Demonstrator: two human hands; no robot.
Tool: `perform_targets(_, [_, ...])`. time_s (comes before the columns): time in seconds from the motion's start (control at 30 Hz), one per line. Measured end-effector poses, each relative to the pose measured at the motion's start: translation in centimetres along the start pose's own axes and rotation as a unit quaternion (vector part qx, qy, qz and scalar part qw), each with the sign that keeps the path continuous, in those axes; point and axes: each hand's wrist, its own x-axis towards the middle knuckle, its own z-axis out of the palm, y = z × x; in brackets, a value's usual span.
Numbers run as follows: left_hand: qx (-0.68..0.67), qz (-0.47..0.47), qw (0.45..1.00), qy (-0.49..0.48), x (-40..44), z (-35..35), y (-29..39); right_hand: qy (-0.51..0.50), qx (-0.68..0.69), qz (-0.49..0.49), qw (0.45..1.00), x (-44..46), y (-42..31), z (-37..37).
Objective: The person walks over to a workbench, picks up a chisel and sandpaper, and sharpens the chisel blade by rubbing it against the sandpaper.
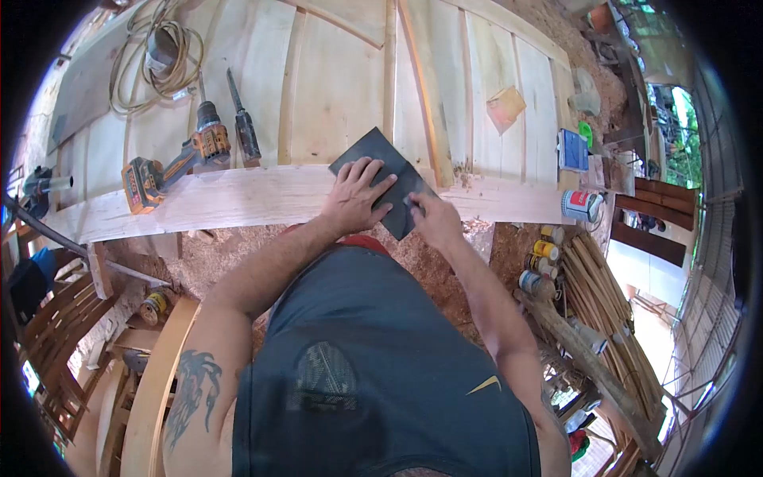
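A dark, square sheet that looks like sandpaper (384, 157) lies turned cornerwise over the front plank of the wooden bench, one corner reaching past the near edge. Pressed flat on its left part is my left hand (358, 193), fingers spread. My right hand (435, 220) is at the sheet's right edge with its fingers closed; a small bit of something may be in the pinch, but I cannot make it out. Left of the hands rest an orange and black cordless drill (179, 159) and a long narrow tool with a dark handle (245, 131).
A coiled yellowish hose or cable (179, 71) lies at the back left. Toward the right are a tan paper piece (506, 108), a blue box (572, 149) and a paint can (581, 206). Several jars (544, 258) and wooden sticks (604, 310) stand below on the right.
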Motion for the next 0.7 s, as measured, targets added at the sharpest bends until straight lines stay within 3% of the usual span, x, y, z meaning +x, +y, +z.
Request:
perform_targets(0.07, [0.0, -0.001, 1.0, -0.001, -0.2, 0.0, 0.0, 0.017, 0.004, -0.021, 1.0, -2.6, 0.5, 1.0])
perform_targets(0.27, [-0.001, 0.004, 1.0, -0.001, 0.1, -0.2, 0.0, -0.019, 0.034, 0.06, 0.997, -0.4, 0.0, -1.1])
perform_targets(0.37, [-0.005, 0.01, 1.0, -0.001, 0.2, -0.2, 0.2, 0.03, -0.016, -0.002, 0.999, 2.9, 0.2, -1.5])
perform_targets(0.47, [-0.002, 0.003, 1.0, -0.003, 0.1, -0.1, 0.0, 0.014, -0.025, 0.005, 1.0, 3.7, 0.2, -1.0])
perform_targets(0.7, [-0.005, -0.008, 1.0, -0.005, -0.1, 0.0, 0.1, 0.006, -0.017, -0.006, 1.0, -3.2, 0.6, 1.6])
